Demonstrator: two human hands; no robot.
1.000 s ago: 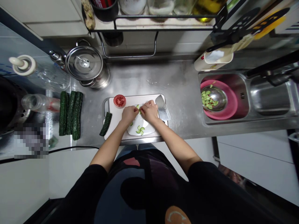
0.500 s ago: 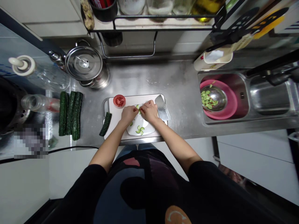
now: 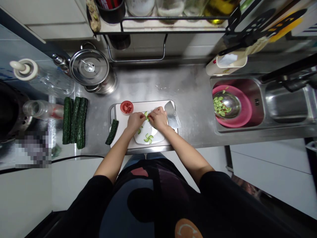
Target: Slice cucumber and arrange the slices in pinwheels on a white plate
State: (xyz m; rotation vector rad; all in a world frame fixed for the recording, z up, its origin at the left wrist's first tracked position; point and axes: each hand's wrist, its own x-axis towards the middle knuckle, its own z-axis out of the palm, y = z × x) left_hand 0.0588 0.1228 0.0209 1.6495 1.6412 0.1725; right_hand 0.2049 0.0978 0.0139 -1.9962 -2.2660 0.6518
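Note:
Both hands meet over the far edge of a white plate (image 3: 158, 136) lying on a white cutting board (image 3: 121, 130). There the fingertips of my left hand (image 3: 135, 121) and my right hand (image 3: 158, 118) are pinched around small green cucumber slices (image 3: 146, 114); the fingers partly cover them. More slices, fanned like a pinwheel (image 3: 148, 138), lie at the plate's near side. A cleaver (image 3: 172, 114) rests on the board just right of my right hand. Left of my hands are a small red dish (image 3: 126, 107) with red contents and a cut cucumber piece (image 3: 112, 132).
Whole cucumbers (image 3: 74, 122) lie on the steel counter at the left, near a lidded pot (image 3: 91, 71). A pink basin (image 3: 245, 114) in the sink holds a metal bowl (image 3: 235, 105) of cucumber pieces. Above the counter hangs a rack (image 3: 173, 31) with jars.
My left hand has shifted very slightly left, and more of the slices at the far edge shows between the fingertips. Everything else stays in place.

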